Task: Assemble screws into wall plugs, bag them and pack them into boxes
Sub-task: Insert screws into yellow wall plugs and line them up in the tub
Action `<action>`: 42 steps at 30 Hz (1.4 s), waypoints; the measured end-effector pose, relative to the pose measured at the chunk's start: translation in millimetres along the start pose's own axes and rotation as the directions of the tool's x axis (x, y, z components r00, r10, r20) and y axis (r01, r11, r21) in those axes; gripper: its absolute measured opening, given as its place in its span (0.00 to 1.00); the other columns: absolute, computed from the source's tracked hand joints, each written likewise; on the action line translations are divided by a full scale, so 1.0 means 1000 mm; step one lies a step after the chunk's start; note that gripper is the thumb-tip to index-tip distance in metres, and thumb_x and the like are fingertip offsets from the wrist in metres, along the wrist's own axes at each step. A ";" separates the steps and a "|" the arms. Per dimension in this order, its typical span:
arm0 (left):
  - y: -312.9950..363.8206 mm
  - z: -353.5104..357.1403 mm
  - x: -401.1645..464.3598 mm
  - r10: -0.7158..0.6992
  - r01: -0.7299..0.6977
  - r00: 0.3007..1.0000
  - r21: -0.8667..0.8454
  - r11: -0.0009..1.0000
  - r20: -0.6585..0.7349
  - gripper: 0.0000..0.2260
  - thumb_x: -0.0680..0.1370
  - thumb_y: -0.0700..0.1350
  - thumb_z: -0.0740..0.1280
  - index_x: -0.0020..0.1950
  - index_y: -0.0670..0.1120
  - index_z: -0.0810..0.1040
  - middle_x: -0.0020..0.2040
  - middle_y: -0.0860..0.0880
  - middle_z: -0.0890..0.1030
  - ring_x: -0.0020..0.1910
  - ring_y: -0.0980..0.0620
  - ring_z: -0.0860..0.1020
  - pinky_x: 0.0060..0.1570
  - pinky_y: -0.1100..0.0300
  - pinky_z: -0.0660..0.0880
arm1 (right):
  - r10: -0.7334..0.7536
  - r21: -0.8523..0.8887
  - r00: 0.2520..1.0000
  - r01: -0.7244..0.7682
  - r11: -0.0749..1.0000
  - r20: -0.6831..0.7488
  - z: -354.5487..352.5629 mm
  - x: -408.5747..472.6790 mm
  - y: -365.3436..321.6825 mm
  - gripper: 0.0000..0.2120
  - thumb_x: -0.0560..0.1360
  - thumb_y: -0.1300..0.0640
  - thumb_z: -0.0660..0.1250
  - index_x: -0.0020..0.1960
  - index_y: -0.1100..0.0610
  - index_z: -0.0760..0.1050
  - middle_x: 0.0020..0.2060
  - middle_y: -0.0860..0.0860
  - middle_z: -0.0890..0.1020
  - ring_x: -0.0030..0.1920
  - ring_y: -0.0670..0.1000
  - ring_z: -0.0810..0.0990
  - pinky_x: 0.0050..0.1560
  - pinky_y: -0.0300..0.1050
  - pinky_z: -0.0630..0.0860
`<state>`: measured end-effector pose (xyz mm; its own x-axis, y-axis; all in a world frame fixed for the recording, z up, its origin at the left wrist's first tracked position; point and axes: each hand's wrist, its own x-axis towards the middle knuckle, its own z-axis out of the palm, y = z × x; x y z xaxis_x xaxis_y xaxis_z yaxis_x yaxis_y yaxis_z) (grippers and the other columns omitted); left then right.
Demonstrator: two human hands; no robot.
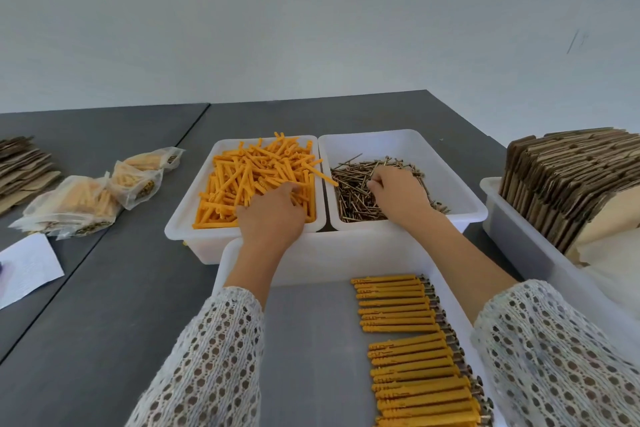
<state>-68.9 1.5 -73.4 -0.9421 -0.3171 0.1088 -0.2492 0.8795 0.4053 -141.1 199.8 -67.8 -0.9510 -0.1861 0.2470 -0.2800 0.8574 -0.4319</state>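
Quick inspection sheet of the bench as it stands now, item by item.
Surface: grey table, seam on the left.
Job's things: orange wall plugs in left white bin; screws in right white bin; assembled plugs in rows in near tray; filled bags at left; flat cartons in right bin.
Clutter: paper sheet; cardboard pile.
Grippers: left hand in plugs; right hand on screws, fingers curled.
Cables: nothing seen.
Surroundings: plain pale wall.
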 end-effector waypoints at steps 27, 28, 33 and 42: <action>0.006 0.007 -0.011 0.114 -0.196 0.852 -0.109 0.975 -0.511 0.08 0.81 0.49 0.65 0.56 0.58 0.83 0.52 0.57 0.83 0.61 0.55 0.75 0.68 0.46 0.54 | 0.315 0.843 0.876 0.169 0.511 -0.366 -0.013 -0.018 -0.045 0.14 0.85 0.59 0.52 0.45 0.60 0.72 0.29 0.51 0.74 0.26 0.42 0.70 0.30 0.34 0.70; 0.006 0.007 -0.011 0.123 -0.201 0.848 -0.099 0.974 -0.515 0.08 0.81 0.49 0.66 0.56 0.58 0.83 0.53 0.56 0.83 0.61 0.55 0.75 0.68 0.46 0.55 | 0.318 0.846 0.876 0.167 0.505 -0.363 -0.013 -0.018 -0.044 0.14 0.85 0.59 0.52 0.45 0.60 0.72 0.29 0.51 0.74 0.26 0.41 0.70 0.30 0.34 0.70; 0.005 0.008 -0.010 0.161 -0.221 0.850 -0.062 0.973 -0.501 0.08 0.80 0.50 0.67 0.57 0.59 0.83 0.55 0.55 0.83 0.64 0.55 0.74 0.68 0.46 0.53 | 0.294 0.833 0.888 0.157 0.530 -0.354 -0.011 -0.018 -0.044 0.14 0.85 0.59 0.52 0.44 0.60 0.72 0.28 0.51 0.74 0.27 0.43 0.69 0.30 0.34 0.70; 0.005 0.011 -0.007 0.207 -0.266 0.840 -0.048 0.963 -0.501 0.08 0.80 0.49 0.68 0.56 0.59 0.83 0.53 0.56 0.84 0.64 0.55 0.74 0.68 0.45 0.53 | 0.109 0.797 0.966 0.127 0.590 -0.234 -0.005 -0.020 -0.051 0.14 0.84 0.61 0.53 0.47 0.63 0.75 0.28 0.53 0.76 0.26 0.43 0.71 0.30 0.35 0.71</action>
<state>-66.2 11.8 -82.4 -0.7311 -0.2620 0.6299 0.0214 0.9140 0.4050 -107.0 162.4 -47.1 -0.9185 0.0255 0.3946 -0.3904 0.0998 -0.9152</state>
